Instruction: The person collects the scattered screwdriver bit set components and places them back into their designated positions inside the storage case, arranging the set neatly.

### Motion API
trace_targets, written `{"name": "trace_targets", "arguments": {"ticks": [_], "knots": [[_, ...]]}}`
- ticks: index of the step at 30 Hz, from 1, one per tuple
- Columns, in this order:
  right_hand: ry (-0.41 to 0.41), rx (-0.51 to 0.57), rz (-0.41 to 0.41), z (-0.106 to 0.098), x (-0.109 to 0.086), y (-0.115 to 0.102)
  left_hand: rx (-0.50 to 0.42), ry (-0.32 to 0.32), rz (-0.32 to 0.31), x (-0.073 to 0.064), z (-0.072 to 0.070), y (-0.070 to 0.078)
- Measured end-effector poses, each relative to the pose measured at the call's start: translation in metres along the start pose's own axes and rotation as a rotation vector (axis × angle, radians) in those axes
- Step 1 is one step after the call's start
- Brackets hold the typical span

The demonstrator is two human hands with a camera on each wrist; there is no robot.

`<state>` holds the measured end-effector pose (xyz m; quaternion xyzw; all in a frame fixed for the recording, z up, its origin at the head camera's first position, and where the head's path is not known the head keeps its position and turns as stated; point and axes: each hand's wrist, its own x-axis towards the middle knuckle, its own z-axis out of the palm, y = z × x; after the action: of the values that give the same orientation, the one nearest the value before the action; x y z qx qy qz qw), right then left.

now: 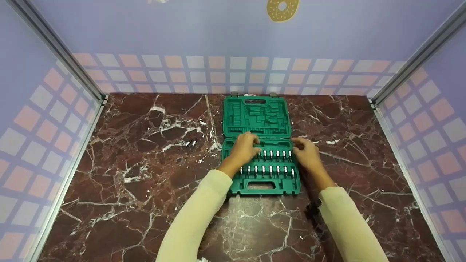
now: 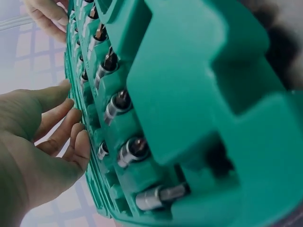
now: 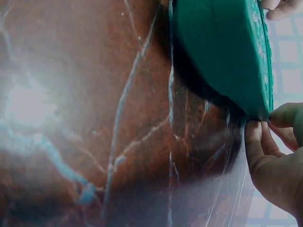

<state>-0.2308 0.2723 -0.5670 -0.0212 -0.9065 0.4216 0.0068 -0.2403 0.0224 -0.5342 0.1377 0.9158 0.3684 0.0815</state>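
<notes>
A green tool case [image 1: 265, 185] lies unfolded on the marbled table, its lid [image 1: 236, 112] flat toward the back wall. Two rows of silver bit sockets [image 1: 271, 171] stand in the case's slots. My left hand [image 1: 244, 148] is over the upper row, fingers loosely bent, with a gap between thumb and index finger. Nothing shows between those fingers in the left wrist view, where the fingertips are right at the slots. At the case's right edge near the hinge, my right hand [image 1: 307, 154] pinches the rim between thumb and fingers, seen also from the side in the right wrist view.
Two small metal pieces [image 1: 190, 143] lie on the table left of the case. Patterned panels enclose the marbled table [image 1: 120, 214] at the back and both sides. The case's lid reaches close to the back wall [image 1: 174, 40].
</notes>
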Motion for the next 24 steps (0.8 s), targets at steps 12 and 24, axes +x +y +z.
{"name": "trace_targets", "arguments": {"ticks": [12,24], "knots": [[0.001,-0.003,0.016,0.000,0.001,0.000,-0.105,0.073,0.025,-0.014,-0.027,-0.016],[-0.001,0.006,-0.003,0.001,0.000,0.002,-0.121,0.266,0.028,-0.041,-0.055,-0.057]]}}
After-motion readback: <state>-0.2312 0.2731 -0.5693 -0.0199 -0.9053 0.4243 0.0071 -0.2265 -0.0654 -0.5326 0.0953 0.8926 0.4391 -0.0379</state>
